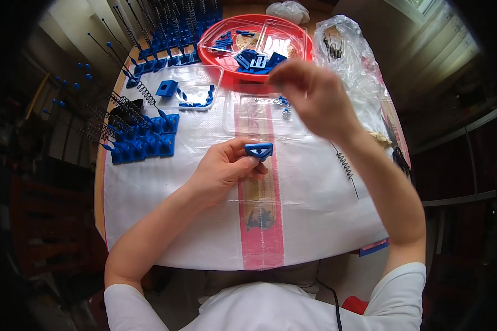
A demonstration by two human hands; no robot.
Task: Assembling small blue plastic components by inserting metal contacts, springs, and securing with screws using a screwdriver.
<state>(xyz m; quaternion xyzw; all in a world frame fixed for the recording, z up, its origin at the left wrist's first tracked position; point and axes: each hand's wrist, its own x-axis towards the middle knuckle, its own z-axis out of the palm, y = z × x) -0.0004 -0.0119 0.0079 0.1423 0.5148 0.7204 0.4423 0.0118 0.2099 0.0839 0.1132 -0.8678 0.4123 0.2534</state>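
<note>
Blue plastic part (258,149): small, roughly triangular block with a flat top edge and an opening in its face. Held level in the fingertips of the left hand (223,168), raised above the white sheet with the pink stripe (262,243), near the table centre.

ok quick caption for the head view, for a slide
Left hand holds a small blue plastic part over a white table cover; right hand is raised above a clear tray.
</note>
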